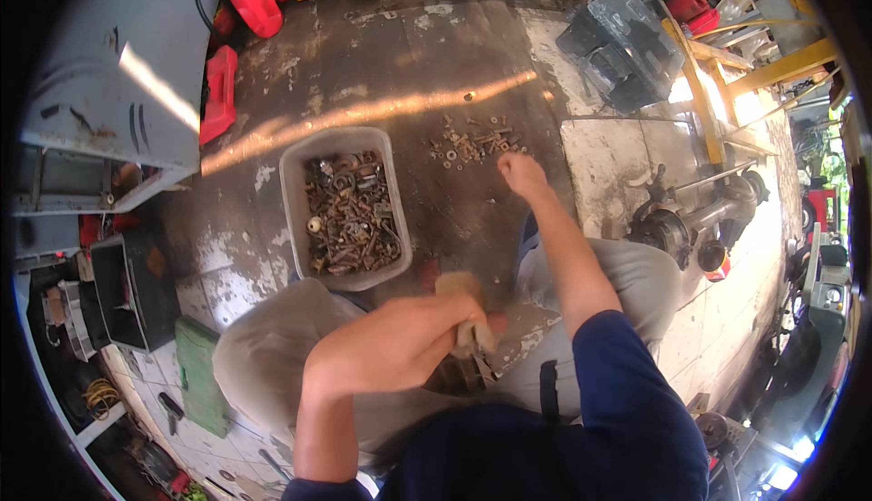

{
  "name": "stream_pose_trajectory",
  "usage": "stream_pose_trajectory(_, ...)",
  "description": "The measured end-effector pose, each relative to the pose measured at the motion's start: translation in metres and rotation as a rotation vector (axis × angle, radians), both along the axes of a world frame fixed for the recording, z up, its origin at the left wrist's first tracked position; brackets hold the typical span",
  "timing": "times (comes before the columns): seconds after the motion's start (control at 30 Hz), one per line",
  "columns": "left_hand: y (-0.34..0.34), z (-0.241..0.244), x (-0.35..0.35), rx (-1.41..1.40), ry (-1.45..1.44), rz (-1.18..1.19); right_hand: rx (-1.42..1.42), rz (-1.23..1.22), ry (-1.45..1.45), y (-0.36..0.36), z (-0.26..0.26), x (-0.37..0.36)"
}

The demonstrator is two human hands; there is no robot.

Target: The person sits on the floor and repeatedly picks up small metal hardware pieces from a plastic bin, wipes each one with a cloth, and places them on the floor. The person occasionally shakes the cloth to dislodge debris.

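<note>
My left hand (443, 320) is closed on a tan rag (460, 289) between my knees; motion blurs the cloth, and whether it wraps something is hidden. My right hand (524, 172) reaches to the near right edge of a loose pile of rusty bolts, nuts and washers (470, 147) on the floor. Its fingers are curled, and I cannot tell whether they hold a piece. To the left of the pile, a grey plastic tub (289, 208) holds a heap of rusty bolts and other small metal hardware (351, 221).
A dark plastic case (623, 48) lies beyond my right hand. Greasy machine parts (695, 218) rest right of my knee. Red jugs (252, 0) and a grey metal cabinet (129, 44) border the left. A green case (201, 375) lies by my left knee.
</note>
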State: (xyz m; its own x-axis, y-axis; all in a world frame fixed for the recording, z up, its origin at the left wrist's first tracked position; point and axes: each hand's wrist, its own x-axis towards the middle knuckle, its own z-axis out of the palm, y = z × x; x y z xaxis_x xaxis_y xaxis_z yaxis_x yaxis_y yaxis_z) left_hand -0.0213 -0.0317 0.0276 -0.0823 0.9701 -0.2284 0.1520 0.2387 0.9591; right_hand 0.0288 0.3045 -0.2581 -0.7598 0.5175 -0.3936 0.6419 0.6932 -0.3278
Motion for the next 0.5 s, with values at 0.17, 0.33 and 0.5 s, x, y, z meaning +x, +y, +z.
stream_pose_trajectory(0.17,-0.005,0.006,-0.011,0.024,-0.057,0.017,-0.052,-0.064,0.014,-0.017,-0.066,-0.010)
stream_pose_trajectory(0.33,0.002,0.000,-0.026,-0.068,-0.139,-0.043,0.050,-0.145,0.003,-0.014,-0.094,-0.035)
stream_pose_trajectory(0.5,0.007,0.006,-0.033,-0.096,-0.118,-0.005,0.082,-0.176,-0.073,-0.023,-0.112,-0.050)
